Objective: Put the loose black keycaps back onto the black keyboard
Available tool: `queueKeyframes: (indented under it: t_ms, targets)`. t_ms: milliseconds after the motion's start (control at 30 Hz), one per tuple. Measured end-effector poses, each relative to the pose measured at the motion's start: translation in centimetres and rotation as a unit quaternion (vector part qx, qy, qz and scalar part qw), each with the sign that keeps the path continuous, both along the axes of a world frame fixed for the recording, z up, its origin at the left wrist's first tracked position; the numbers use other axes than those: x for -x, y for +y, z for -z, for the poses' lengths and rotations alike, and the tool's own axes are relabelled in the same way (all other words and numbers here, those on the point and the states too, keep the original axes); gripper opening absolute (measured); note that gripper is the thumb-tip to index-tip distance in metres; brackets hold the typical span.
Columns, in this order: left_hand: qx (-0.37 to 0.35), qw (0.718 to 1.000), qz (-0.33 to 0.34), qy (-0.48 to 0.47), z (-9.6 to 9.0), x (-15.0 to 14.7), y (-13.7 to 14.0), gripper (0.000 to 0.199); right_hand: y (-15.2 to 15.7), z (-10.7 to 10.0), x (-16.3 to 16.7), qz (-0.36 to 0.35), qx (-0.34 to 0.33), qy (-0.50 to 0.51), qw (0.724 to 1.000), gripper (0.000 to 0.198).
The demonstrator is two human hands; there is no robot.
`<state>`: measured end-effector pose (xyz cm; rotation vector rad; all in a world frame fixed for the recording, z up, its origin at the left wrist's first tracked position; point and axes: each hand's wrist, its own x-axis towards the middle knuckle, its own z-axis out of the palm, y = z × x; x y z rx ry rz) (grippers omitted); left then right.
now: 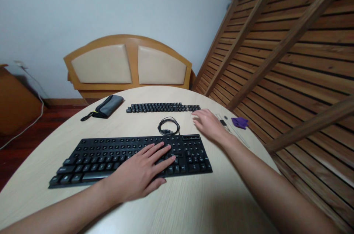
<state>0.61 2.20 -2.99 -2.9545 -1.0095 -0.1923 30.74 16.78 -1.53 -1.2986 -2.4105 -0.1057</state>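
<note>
A black keyboard lies across the near part of the table. Its upper rows show bare key sockets, while keycaps still sit on the lower rows and part of the number pad. My left hand rests flat on it, fingers spread over the right half of the main keys. Beyond the keyboard, loose black keycaps stand in rows, with a small separate group at their right end. My right hand is beside that group, fingers stretched toward it and slightly bent; I see nothing held in them.
The keyboard's coiled cable lies behind it. A grey and black pouch is at the table's left. On the right are a purple cloth, a thin wire tool and small dark pieces. Slatted wood leans beside the round table.
</note>
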Motion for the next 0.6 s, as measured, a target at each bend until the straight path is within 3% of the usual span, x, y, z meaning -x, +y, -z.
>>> queueKeyframes:
  t_ms: [100, 233, 400, 600]
  targets:
    - [-0.001, 1.000, 0.000, -0.005, 0.1, 0.0, 0.0, 0.060, 2.1, 1.3, -0.2, 0.035, -0.032, -0.038, 0.998, 0.039]
    - [-0.004, 1.000, 0.000, -0.015, 0.2, 0.1, 0.0, 0.060, 3.0, 2.4, -0.3, 0.060, -0.046, -0.063, 0.995, 0.035]
    - [-0.005, 1.000, 0.000, -0.012, 0.2, 0.1, 0.0, 0.060, 2.7, 2.4, -0.2, 0.035, -0.058, -0.062, 0.996, 0.021]
    - [-0.017, 1.000, -0.002, -0.008, 0.1, 0.0, 0.0, 0.060, 0.6, 1.8, -0.2, 0.022, -0.007, -0.025, 0.999, 0.015]
